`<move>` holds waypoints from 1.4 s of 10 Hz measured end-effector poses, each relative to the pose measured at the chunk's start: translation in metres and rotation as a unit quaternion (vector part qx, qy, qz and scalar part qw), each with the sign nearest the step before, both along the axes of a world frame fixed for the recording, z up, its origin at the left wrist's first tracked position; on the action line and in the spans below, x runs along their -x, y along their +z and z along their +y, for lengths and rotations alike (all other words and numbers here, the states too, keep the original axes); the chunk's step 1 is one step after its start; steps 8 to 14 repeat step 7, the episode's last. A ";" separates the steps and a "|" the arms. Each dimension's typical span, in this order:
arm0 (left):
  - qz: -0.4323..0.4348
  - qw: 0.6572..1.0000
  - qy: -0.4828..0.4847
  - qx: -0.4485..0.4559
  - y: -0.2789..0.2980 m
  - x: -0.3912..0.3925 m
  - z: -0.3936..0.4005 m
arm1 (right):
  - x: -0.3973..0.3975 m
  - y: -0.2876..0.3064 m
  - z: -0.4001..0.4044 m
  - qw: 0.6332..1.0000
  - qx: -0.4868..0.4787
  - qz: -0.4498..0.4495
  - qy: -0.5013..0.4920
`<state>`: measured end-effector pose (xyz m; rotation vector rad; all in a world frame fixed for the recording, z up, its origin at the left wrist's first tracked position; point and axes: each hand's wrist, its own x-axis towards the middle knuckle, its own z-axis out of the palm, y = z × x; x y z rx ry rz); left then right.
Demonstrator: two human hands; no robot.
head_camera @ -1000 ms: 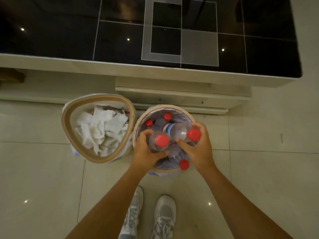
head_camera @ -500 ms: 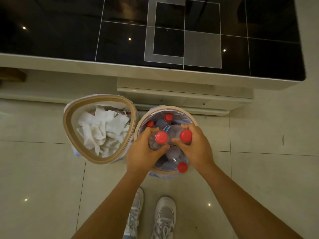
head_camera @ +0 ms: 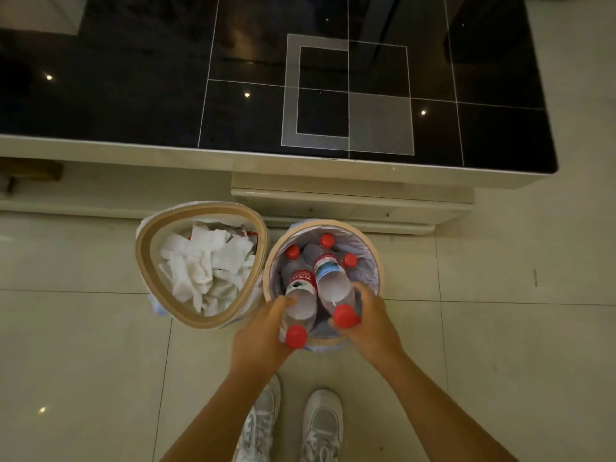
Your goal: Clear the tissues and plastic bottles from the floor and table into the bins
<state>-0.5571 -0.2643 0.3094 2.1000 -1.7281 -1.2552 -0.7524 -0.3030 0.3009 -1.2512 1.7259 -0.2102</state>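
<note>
In the lower middle of the frame the left hand point(head_camera: 263, 338) has its fingers closed around a plastic bottle point(head_camera: 300, 303), and the right hand point(head_camera: 370, 323) has its fingers closed around a second bottle point(head_camera: 333, 281). Both bottles point their bottoms down into the round bin point(head_camera: 378, 261), with their red caps near its closest rim. Three more red caps show deeper inside, so little free space is left in it.

Just beside it on the left, rim almost touching rim, stands the triangular bin point(head_camera: 145, 261), full of white tissues point(head_camera: 206, 265). Close behind both bins, across the upper part of the frame, runs the pale edge of a low table point(head_camera: 133, 158) with a black glass top. The pale tiled floor point(head_camera: 500, 345) at the right and lower left is open. Two white shoes point(head_camera: 321, 425) stand at the bottom.
</note>
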 end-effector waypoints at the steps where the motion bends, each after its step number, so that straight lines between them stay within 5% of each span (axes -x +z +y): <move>1: -0.073 0.997 -0.038 -0.012 -0.008 0.008 0.012 | -0.002 -0.009 0.019 0.998 -0.045 0.030 -0.013; 14: -0.034 0.999 -0.007 0.031 0.022 0.029 -0.030 | 0.014 0.042 -0.004 0.999 -0.016 0.035 -0.038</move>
